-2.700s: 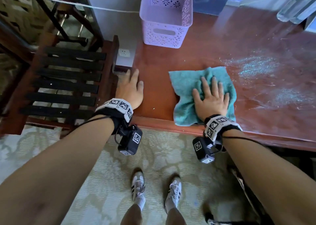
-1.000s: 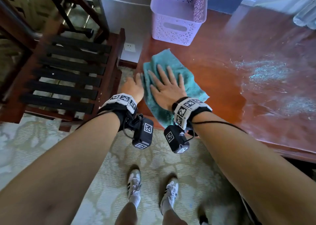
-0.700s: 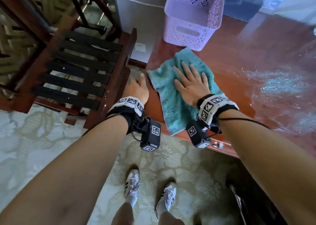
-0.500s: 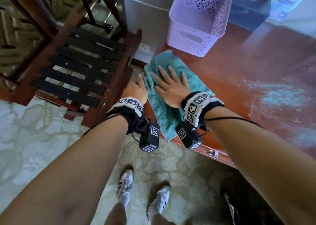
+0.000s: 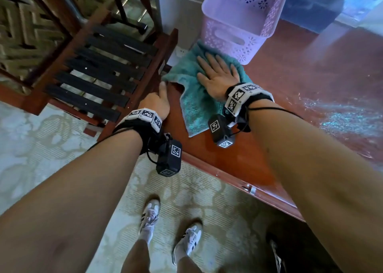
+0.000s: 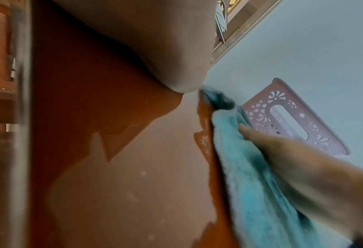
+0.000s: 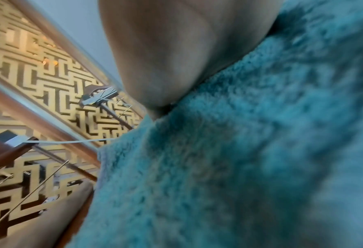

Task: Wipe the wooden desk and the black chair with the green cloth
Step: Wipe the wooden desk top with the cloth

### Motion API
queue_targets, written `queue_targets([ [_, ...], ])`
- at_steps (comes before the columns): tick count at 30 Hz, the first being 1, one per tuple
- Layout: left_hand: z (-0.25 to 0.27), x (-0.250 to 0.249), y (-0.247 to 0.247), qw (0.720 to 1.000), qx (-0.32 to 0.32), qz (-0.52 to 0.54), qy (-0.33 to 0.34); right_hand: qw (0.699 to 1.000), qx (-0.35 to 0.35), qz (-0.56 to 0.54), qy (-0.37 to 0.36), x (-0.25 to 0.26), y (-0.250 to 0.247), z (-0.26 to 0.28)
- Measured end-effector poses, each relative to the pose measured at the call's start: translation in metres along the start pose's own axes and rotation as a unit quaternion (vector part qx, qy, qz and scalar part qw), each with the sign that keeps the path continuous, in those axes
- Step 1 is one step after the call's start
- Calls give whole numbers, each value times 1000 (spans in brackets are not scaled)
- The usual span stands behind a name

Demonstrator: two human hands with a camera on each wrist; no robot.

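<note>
The green cloth [image 5: 194,98] lies on the far left corner of the wooden desk [image 5: 279,98], just in front of the basket. My right hand [image 5: 217,75] presses flat on it with straight, spread fingers. The right wrist view is filled by the cloth [image 7: 239,159] under my palm. My left hand [image 5: 157,104] rests on the desk's left edge, thumb beside the cloth's corner; its fingers are hidden over the edge. In the left wrist view the cloth [image 6: 250,176] and a right-hand finger [image 6: 282,151] show on the desk [image 6: 112,151]. The black slatted chair [image 5: 99,80] stands left of the desk.
A lilac plastic basket [image 5: 240,21] stands on the desk right behind the cloth, with a dark box [image 5: 310,5] further back. A dusty, streaked patch [image 5: 342,115] covers the desk's right side. A wall socket [image 5: 180,52] sits between chair and desk. My feet [image 5: 172,229] stand on patterned carpet.
My right hand has pushed the cloth away from me, from the front left edge up to the far left corner against the basket. The left hand has stayed on the desk's left edge.
</note>
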State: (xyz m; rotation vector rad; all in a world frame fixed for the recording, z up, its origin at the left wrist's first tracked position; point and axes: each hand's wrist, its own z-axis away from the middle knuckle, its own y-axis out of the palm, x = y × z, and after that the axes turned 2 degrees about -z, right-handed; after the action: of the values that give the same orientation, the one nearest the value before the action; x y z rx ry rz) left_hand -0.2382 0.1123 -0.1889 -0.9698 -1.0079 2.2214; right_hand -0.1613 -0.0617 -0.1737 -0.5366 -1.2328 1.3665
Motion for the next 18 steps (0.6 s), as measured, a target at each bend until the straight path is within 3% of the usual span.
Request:
queue_targets([
  [5,5,-13,-1,998,-59,-23,11,994,-33,-27,103,-50,-1,53],
  [10,7,-45,9,967,-145,-108,179,959,-90,-79,257,-69,6,86],
  [13,10,-50,28,948,-139,-178,225,931,-111,-101,332,-46,16,77],
  [15,7,-46,32,944,-134,-189,234,946,-94,-92,297,-25,20,66],
  [18,4,-48,29,954,-108,-176,215,985,-54,-45,160,-8,23,59],
])
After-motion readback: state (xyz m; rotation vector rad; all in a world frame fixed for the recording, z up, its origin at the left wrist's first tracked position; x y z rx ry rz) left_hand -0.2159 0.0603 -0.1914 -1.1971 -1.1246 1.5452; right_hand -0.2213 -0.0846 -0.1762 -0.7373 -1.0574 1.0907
